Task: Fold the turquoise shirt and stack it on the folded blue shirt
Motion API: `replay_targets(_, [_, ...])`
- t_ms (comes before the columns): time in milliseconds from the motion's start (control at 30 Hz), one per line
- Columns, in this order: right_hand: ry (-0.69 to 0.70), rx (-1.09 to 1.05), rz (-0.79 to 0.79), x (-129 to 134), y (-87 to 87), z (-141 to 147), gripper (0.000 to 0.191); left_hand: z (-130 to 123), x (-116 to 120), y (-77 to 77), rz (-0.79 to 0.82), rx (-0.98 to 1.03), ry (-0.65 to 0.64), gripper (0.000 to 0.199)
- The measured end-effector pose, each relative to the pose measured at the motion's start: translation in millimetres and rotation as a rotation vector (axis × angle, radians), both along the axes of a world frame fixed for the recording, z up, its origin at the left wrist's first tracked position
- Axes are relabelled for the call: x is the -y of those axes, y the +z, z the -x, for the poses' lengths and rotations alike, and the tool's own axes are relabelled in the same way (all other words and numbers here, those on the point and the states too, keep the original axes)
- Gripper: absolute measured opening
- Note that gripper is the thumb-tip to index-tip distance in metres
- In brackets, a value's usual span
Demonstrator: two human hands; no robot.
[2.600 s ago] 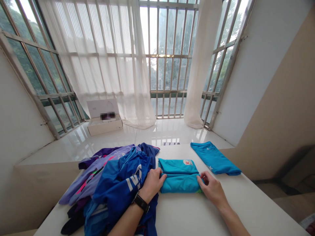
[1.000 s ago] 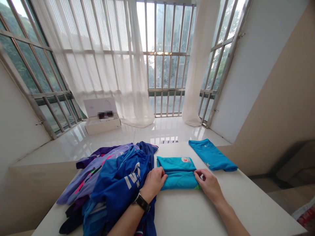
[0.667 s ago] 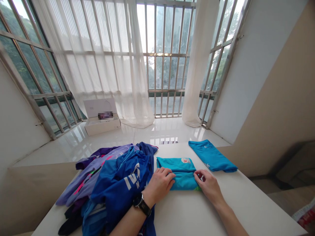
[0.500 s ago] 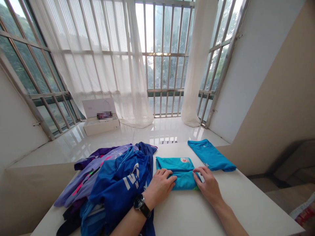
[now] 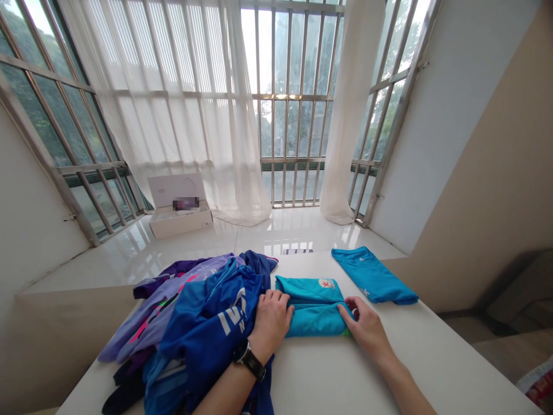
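A teal garment point(image 5: 317, 319), folded into a rectangle with a crease along its middle and a round print near its top right, lies on the white table point(image 5: 311, 374). My left hand point(image 5: 273, 319) rests at its left end, fingers slightly apart, wearing a black watch at the wrist. At the right end, my right hand point(image 5: 363, 320) has its thumb and index fingertips on the garment's edge, closed on the cloth. To the left is a loose heap of blue and purple clothes point(image 5: 207, 323). A folded blue garment point(image 5: 375, 275) lies at the back right.
An open white box point(image 5: 181, 223) stands on the glossy sill point(image 5: 254, 239) below the barred window. White curtains point(image 5: 173, 115) hang behind it. Walls rise on both sides, and a dark piece of furniture point(image 5: 518, 288) is at the far right.
My left hand has slid left from the middle of the teal garment to its left end. My right hand has shifted slightly, still at the right end. The view has moved a little.
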State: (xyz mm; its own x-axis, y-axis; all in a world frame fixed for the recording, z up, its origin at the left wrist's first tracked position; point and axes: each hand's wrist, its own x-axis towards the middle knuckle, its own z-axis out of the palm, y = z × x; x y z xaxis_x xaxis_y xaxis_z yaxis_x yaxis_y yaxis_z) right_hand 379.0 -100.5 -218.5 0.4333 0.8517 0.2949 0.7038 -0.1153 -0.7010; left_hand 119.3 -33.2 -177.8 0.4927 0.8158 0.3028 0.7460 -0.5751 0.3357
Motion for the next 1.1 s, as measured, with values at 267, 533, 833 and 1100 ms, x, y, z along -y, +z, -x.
replay_targets(267, [-0.036, -0.078, 0.036, -4.0, -0.9, -2.7, 0.043, 1.1, 2.6, 5.8, 0.039, -0.058, 0.059, 0.024])
replay_targets(533, [-0.008, -0.1, 0.045, -2.9, -1.3, -4.7, 0.043, 5.2, -3.2, 7.1, 0.22, -0.073, 0.087, 0.025])
replay_targets(833, [0.011, -0.034, 0.095, -0.5, -3.7, -6.0, 0.04, 7.6, -2.4, 5.7, 0.157, -0.089, 0.056, 0.018])
replay_targets(1100, [0.039, -0.038, 0.101, 1.2, -6.6, -8.6, 0.036, 8.5, -6.2, 8.9, 0.238, 0.017, 0.051, 0.016])
